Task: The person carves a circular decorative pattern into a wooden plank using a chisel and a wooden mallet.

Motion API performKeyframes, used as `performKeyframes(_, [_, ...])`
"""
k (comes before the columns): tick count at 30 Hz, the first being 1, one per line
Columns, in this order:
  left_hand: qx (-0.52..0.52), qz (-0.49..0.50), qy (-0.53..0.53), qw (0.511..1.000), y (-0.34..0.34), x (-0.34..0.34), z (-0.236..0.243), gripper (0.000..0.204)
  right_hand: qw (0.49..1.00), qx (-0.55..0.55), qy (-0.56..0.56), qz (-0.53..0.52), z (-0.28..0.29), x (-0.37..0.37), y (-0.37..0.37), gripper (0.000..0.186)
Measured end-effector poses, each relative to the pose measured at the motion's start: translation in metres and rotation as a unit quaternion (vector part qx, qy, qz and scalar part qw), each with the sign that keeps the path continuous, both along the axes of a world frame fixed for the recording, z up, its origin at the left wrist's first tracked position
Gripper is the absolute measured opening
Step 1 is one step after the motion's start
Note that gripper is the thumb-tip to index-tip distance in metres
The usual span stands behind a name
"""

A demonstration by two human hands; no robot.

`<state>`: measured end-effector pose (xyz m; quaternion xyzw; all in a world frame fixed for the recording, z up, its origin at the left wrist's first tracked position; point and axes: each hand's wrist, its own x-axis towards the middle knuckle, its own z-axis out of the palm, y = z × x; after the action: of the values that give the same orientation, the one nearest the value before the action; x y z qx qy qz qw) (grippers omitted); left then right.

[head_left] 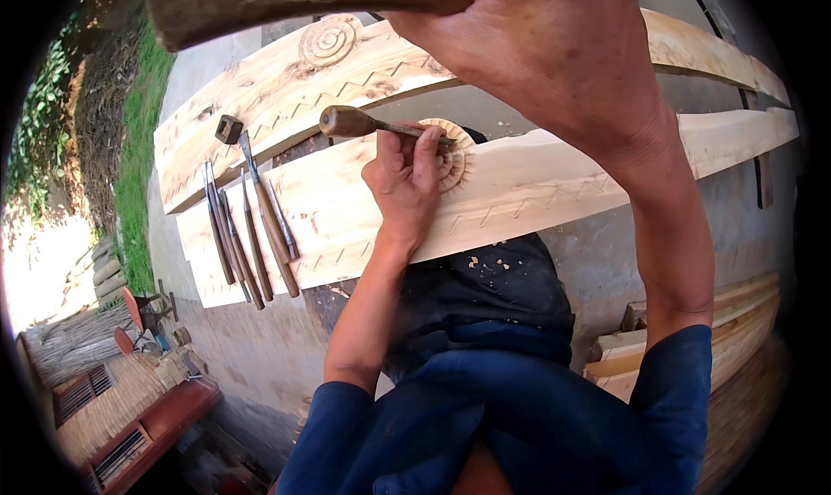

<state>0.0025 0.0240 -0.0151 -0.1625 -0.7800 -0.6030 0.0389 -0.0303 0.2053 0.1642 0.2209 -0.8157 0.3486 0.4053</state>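
My left hand [401,176] is closed round the lower part of a wooden-handled chisel [348,121], whose tip rests at a carved round rosette [455,170] on the pale front board [537,179]. My right hand [519,36], high in the view and close to the camera, grips a dark wooden mallet [294,2]. To the left, several chisels and gouges [255,231] lie side by side on the front board, near a small dark square block [228,130]. Zigzag lines are cut along the board.
A second plank [247,84] with a carved spiral and zigzags lies behind. Stacked timber [727,331] is at lower right. Grass [138,149] and plants border the paving at left, with wooden items and tools [156,365] below them. My legs show beneath the front board, dusted with chips.
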Motion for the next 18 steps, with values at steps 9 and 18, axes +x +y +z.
performKeyframes(9, [-0.067,0.006,0.097,0.993,0.0,-0.005,-0.006,0.015,0.959,0.281,-0.034,-0.026,0.003,-0.011,0.002,0.01])
performKeyframes(18, [-0.082,0.017,0.096,0.992,-0.005,-0.003,-0.001,0.018,0.916,0.377,-0.072,-0.113,0.003,0.012,-0.008,0.01])
